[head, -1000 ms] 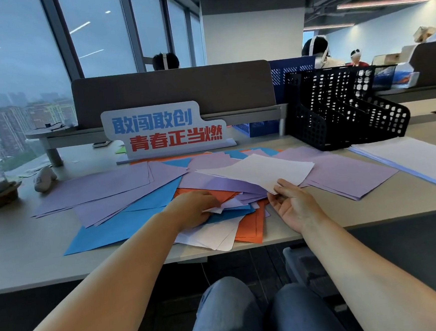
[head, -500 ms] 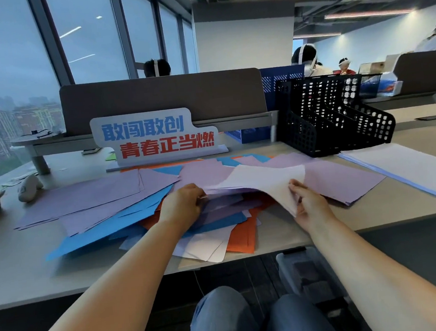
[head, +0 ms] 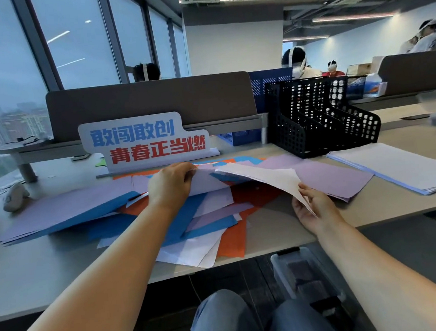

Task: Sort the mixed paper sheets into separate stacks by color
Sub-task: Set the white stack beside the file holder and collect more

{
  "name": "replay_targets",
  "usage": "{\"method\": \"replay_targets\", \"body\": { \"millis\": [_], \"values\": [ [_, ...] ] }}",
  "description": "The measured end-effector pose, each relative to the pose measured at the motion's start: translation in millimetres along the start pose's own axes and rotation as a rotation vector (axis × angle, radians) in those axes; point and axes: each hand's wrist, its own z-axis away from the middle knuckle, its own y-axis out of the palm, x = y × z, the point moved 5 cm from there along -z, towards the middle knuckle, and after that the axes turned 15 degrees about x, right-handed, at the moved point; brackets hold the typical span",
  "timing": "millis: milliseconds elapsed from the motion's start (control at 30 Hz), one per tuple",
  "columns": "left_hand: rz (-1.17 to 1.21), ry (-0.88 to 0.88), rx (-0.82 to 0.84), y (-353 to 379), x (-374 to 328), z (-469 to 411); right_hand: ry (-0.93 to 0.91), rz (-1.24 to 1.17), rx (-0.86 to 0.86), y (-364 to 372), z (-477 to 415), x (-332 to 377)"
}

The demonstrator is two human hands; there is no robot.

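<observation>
A mixed heap of purple, blue, orange and white paper sheets (head: 210, 218) covers the middle of the desk (head: 45, 270). My left hand (head: 170, 186) grips the edge of a lifted bundle of pale purple sheets (head: 205, 183) at the top of the heap. My right hand (head: 315, 210) pinches the near corner of a white sheet (head: 267, 175), which is raised off the pile and curls toward me. A stack of white sheets (head: 404, 166) lies on the right side of the desk. More purple sheets (head: 327, 176) lie flat under the white one.
A sign with blue and red characters (head: 144, 142) stands behind the heap. A black perforated file rack (head: 320, 115) is at the back right. A small grey object (head: 14, 197) lies at the far left. People sit beyond the grey divider (head: 149, 102).
My left hand moved back from the near part of the heap and lifted a bundle of purple sheets. My right hand raised the white sheet higher and pulled its corner toward me.
</observation>
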Motion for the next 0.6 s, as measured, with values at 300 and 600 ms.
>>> {"method": "replay_targets", "body": {
  "millis": [300,600],
  "values": [
    [-0.069,-0.088,0.182,-1.4,4.3,-16.6,-0.027,-0.043,-0.014,4.9,6.8,3.7],
    [-0.145,0.004,-0.068,-42.9,-10.4,-26.3,-0.053,-0.056,0.025,16.2,3.2,11.7]
  ]
}}
